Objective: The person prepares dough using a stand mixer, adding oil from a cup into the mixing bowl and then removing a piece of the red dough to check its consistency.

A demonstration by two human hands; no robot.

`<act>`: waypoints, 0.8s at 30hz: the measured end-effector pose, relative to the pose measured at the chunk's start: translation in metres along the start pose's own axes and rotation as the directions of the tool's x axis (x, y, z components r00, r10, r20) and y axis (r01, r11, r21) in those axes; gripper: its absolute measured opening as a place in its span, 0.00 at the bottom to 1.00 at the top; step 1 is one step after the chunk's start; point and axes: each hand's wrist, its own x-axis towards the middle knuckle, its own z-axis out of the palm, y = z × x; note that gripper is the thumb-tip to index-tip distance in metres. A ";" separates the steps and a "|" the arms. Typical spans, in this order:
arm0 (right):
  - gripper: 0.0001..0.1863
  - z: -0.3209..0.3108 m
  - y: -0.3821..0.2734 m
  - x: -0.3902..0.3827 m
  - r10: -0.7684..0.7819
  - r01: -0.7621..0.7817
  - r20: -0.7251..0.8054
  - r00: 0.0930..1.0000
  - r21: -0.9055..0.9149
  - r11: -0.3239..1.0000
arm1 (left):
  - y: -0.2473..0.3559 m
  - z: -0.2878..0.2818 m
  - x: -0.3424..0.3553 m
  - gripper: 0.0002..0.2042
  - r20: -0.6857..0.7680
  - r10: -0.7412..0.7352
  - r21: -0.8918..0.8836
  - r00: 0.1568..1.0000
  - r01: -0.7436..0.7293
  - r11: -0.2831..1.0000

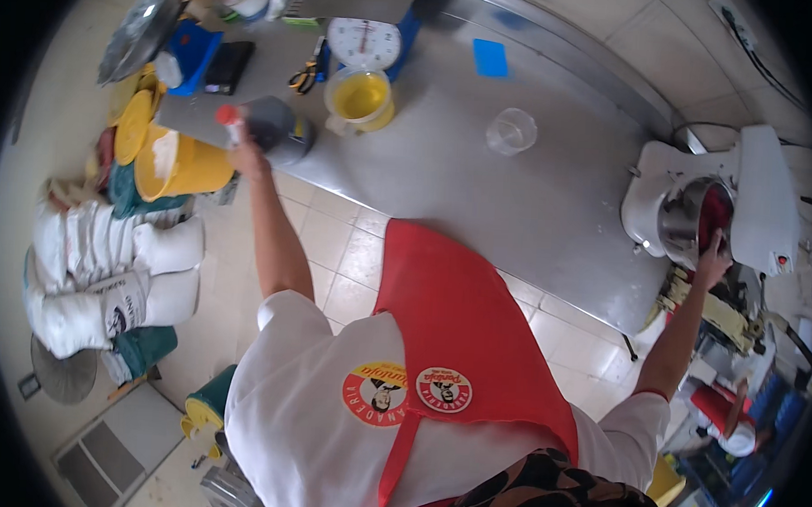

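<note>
- Left hand (247, 156) grasps the dark jug (282, 132) near its red cap (228, 114): probably weighty, stiff; neck hold suits.
- Right hand (714, 263) at mixing bowl (682, 222); cannot tell its grip.

A long steel table (437, 155) stands along a pale tiled wall (615, 36), above shiny cream floor tiles (322, 234).

Toward six o'clock, a round red-and-yellow badge (374, 394) on the white shirt (290, 412) bears curved lettering around a printed portrait; just beside it, a round red-and-white badge (443, 390) on the red apron (467, 311) does likewise. Near twelve o'clock, the scale's white dial (364, 43) carries numerals. Between eight and nine, a white sack (125, 303) shows dark lettering. Between ten and eleven, a yellow mark on the dark bottle (280, 135) is too blurred to read.
</note>
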 end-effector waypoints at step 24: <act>0.47 -0.030 -0.024 -0.047 0.016 0.004 -0.286 0.958 0.067 0.998 | 0.007 0.196 -0.368 0.36 1.000 0.016 0.000 0.020 -0.611 0.791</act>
